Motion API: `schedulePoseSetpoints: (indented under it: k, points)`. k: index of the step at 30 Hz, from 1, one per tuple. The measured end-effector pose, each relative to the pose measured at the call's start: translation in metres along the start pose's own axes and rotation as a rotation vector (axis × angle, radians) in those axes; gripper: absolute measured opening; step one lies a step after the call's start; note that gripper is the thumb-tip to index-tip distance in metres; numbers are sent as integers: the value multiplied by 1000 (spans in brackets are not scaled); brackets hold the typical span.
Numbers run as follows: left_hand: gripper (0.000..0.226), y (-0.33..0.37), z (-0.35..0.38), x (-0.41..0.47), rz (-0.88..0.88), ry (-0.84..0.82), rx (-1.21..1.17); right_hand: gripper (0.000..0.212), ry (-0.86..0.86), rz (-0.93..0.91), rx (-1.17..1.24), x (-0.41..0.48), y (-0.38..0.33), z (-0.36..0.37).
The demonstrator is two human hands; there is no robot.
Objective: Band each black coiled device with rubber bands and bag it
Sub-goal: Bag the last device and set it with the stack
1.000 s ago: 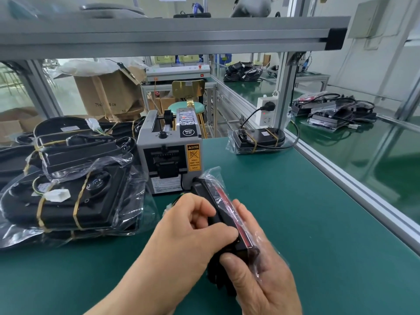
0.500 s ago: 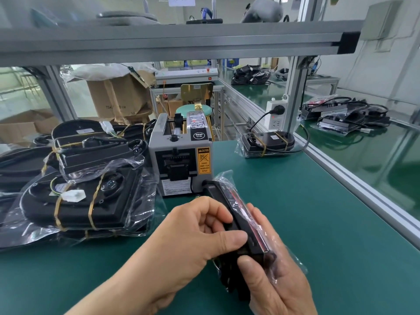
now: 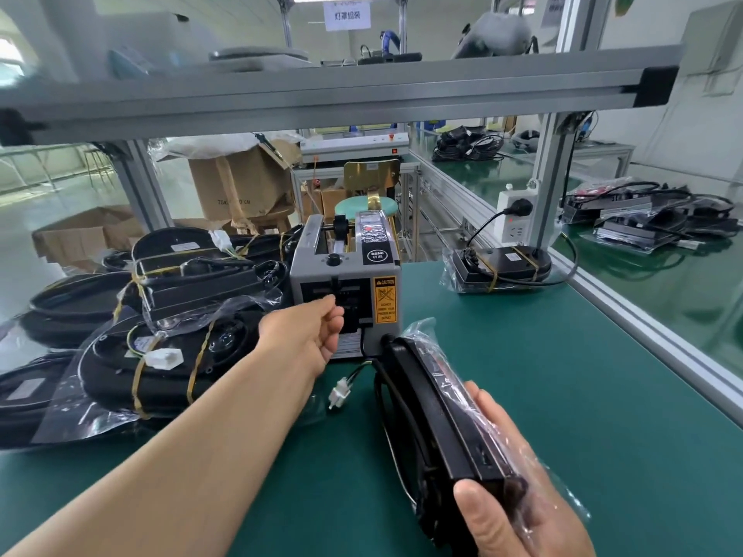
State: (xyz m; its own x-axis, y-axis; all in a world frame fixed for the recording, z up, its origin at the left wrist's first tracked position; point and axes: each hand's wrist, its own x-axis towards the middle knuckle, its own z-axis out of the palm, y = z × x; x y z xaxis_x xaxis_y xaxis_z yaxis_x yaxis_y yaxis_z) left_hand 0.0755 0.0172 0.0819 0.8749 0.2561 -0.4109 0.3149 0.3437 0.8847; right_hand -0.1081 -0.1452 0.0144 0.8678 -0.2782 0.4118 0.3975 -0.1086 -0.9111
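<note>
Pile at the left: black coiled devices (image 3: 161, 355), tied with yellowish rubber bands (image 3: 140, 379) and wrapped in clear film, are stacked on the green table (image 3: 563, 396).
Left hand (image 3: 309, 335): stretched forward to the front of the tape dispenser (image 3: 345, 287), fingers curled at its outlet; whether anything is pinched cannot be told.
Tape dispenser: a grey box, stood upright, with a yellow caution label on its front.
White connector (image 3: 339, 393): laid on the table between the left forearm and the held device.
Black device (image 3: 434, 412): held on its edge, partly inside a clear bag (image 3: 422, 329), its far end near the dispenser's base.
Right hand (image 3: 514, 504): clamped on the near end of the black device, well apart from the left hand.
Far right: one more bagged device (image 3: 498, 267) is laid at the table's back.
</note>
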Motion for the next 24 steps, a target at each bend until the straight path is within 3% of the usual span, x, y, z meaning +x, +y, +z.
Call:
schedulePoseSetpoints:
  k: [5, 9, 11, 16, 18, 20, 24]
  points:
    - [15, -1, 12, 4, 27, 103, -76, 84, -40, 8, -69, 2, -4, 0]
    - [21, -8, 19, -8, 157, 157, -78, 87, -45, 34, -54, 2, -7, 0]
    - [21, -7, 11, -21, 218, 56, -49, 89, -51, 44, -32, 2, -8, -1]
    - [19, -3, -22, -68, 212, -638, 198, 100, -119, 53, -11, 1, -10, 1]
    - [19, -9, -31, -81, 339, -671, 447, 96, -114, 47, 20, 0, -12, 2]
    - [19, -16, -38, -91, 544, -594, 667, 88, -96, 47, 13, -3, -15, 5]
    - [18, -32, -46, -108, 766, -546, 732, 79, 24, 51, -191, 1, -36, 1]
